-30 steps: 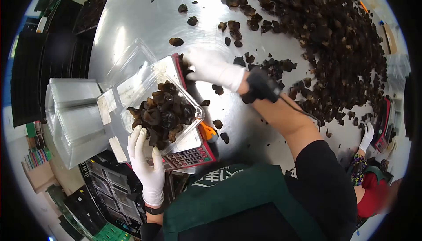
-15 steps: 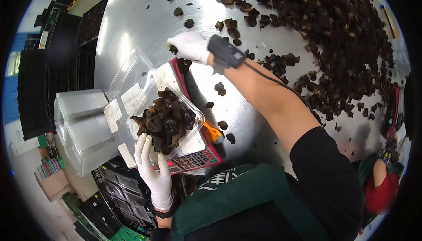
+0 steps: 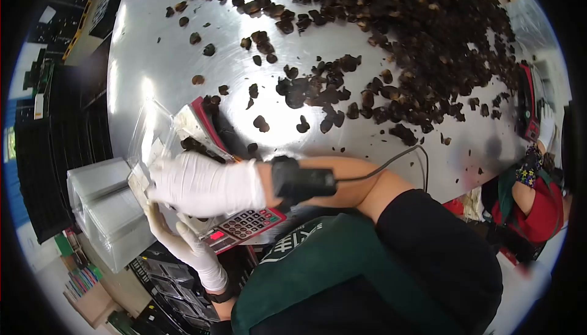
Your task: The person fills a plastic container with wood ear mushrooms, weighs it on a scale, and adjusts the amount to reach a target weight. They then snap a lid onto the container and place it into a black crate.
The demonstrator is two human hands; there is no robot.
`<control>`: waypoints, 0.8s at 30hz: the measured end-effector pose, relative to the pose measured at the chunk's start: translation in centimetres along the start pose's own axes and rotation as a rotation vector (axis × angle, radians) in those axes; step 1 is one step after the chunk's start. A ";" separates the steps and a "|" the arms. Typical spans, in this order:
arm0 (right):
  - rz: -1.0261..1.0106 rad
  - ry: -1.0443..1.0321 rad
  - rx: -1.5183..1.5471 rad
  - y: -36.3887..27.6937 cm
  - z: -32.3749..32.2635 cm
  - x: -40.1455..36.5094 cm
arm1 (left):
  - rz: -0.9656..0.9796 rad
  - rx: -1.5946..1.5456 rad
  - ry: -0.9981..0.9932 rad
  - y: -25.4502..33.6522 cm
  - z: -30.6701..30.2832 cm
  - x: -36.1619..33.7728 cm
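My right hand (image 3: 205, 183), in a white glove and blurred, lies over the clear plastic box on the scale; its fingers are smeared by motion. My gloved left hand (image 3: 186, 246) is at the near side of the box, thumb apart from the fingers, whose tips are partly behind my right hand. The clear lid (image 3: 150, 128) stands raised at the far left of the box. Dark fungus pieces (image 3: 191, 144) show just past my right hand; most of the box's content is hidden. The red-edged scale (image 3: 243, 224) shows its keypad and a lit display.
A large heap of dark fungus (image 3: 403, 23) covers the far right of the metal table (image 3: 153, 47), with loose pieces nearer. Stacked clear boxes (image 3: 113, 213) stand at left. A co-worker (image 3: 538, 203) is at the right edge beside another scale (image 3: 529, 103).
My right hand has come from the tabletop beyond the scale to over the box. My left hand has shifted left and down slightly. The view has also moved.
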State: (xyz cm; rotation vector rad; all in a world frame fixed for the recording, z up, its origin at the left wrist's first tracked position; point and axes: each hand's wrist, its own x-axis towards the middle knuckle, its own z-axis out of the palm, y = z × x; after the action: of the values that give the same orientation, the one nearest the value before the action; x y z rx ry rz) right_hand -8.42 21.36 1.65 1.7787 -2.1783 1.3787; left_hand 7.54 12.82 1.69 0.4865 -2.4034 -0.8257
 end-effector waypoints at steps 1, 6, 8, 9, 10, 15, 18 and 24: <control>-0.028 -0.057 -0.195 -1.1 0.4 -0.3 | -0.008 -0.036 0.009 0.2 0.1 0.1; -0.012 0.055 -0.262 -3.5 1.2 -1.2 | -0.091 -0.237 0.072 0.4 0.9 -0.1; -0.091 0.151 -0.227 -3.0 -1.3 -1.8 | -0.063 -0.098 -0.012 -1.6 0.5 -0.4; -0.008 0.134 -0.057 -2.3 -3.0 -2.4 | -0.050 -0.025 -0.051 -2.1 0.2 -0.6; 0.103 0.022 0.079 -1.2 -5.4 -3.2 | 0.031 0.111 -0.173 -0.1 0.3 0.7; 0.611 0.143 -0.455 9.8 -7.6 -11.3 | 0.138 0.361 -0.299 1.0 0.8 1.1; 0.495 0.050 -0.389 14.7 -7.2 -15.9 | 0.124 0.345 -0.298 1.2 0.6 1.2; 0.865 0.459 0.479 13.4 -11.8 -18.2 | 0.036 0.210 -0.209 1.8 0.3 0.1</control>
State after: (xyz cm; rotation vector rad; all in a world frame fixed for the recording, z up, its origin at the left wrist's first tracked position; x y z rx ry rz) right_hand -18.46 42.56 -8.47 0.3648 -2.5408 2.3091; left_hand 6.99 14.23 2.77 0.4545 -2.7006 -0.6388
